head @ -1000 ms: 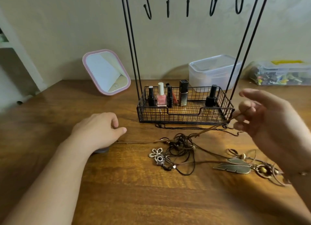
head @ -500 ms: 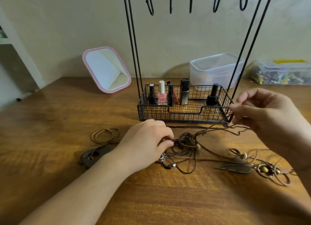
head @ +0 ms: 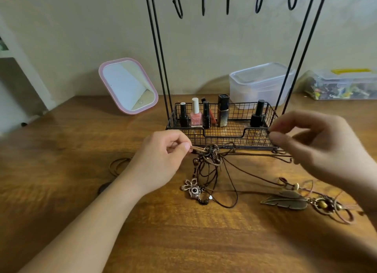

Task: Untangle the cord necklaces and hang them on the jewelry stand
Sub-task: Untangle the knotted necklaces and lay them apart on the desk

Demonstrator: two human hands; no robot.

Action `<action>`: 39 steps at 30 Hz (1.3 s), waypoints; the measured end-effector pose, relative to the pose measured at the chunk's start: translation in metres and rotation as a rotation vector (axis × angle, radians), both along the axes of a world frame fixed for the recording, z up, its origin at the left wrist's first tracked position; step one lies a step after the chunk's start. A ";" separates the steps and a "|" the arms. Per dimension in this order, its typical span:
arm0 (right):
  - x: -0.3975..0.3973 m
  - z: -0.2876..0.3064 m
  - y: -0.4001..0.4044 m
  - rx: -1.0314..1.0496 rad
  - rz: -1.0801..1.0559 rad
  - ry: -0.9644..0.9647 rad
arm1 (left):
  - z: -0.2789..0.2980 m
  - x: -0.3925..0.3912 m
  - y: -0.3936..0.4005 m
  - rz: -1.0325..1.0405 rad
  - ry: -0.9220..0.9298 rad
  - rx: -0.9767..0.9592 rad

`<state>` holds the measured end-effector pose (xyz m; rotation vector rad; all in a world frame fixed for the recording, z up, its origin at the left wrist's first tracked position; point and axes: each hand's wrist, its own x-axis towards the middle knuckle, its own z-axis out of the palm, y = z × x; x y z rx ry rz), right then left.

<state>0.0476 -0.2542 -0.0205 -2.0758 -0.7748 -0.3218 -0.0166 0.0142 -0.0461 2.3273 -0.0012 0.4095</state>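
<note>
A knot of brown and black cord necklaces (head: 210, 154) is lifted just off the wooden table in front of the black wire jewelry stand (head: 161, 54). My left hand (head: 163, 160) pinches brown cords at the knot's left side. My right hand (head: 318, 148) pinches cords on the right, and a brown cord runs taut between the two hands. Loops hang down to a flower and camera pendant (head: 191, 189) on the table. A bronze leaf pendant (head: 285, 199) with beads lies at the right. The stand's hooks (head: 259, 1) at the top are bare.
The stand's wire basket (head: 255, 140) holds nail polish bottles (head: 195, 114) and a lipstick. A pink-framed mirror (head: 128, 85) leans at back left. Two clear plastic boxes (head: 261, 82) sit at back right. A coiled brown cord (head: 118, 164) lies left of my left wrist.
My left hand moved right from the table's left part to the knot and took hold of cords. Both hands raised the tangle and pulled a cord taut between them.
</note>
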 end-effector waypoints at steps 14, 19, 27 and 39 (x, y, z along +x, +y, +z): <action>-0.006 -0.005 0.012 -0.339 0.075 -0.273 | 0.008 -0.008 0.003 -0.134 0.105 -0.198; -0.004 -0.013 0.015 -0.197 0.144 -0.169 | 0.006 -0.008 0.002 -0.193 0.050 -0.082; -0.008 -0.024 0.025 -0.022 0.289 -0.007 | 0.002 -0.007 -0.004 -0.268 -0.030 -0.061; -0.020 -0.020 0.045 0.152 0.341 0.285 | -0.002 -0.005 -0.009 -0.311 -0.117 -0.167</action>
